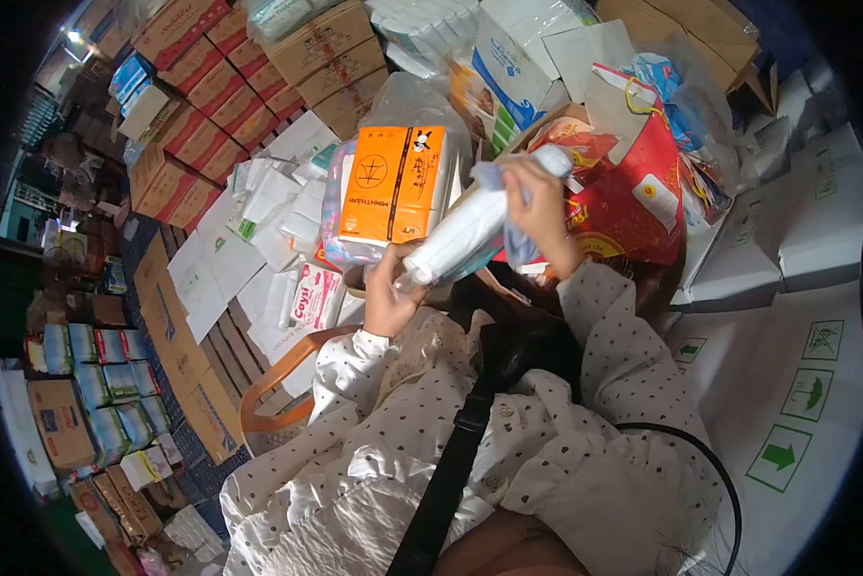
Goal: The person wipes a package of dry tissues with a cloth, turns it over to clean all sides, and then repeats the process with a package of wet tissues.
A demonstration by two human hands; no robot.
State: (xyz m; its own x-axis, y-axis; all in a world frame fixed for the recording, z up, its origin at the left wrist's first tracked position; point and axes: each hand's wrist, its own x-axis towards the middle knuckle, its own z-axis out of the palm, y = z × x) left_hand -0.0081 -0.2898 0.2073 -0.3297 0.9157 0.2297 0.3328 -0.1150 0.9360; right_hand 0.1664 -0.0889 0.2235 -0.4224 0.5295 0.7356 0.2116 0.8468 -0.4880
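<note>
Noted: left hand (388, 296) closed round the white plastic-wrapped cylindrical roll (460, 235) at its base, right hand (539, 206) fingers pinching the top wrap. Risk: the wrap could slip and the roll drop.

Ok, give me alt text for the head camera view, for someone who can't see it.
Two hands hold a white wrapped roll: the left hand at its lower end, the right hand at its upper end. Behind it are an orange pack, a red bag and stacked cardboard boxes.
</note>
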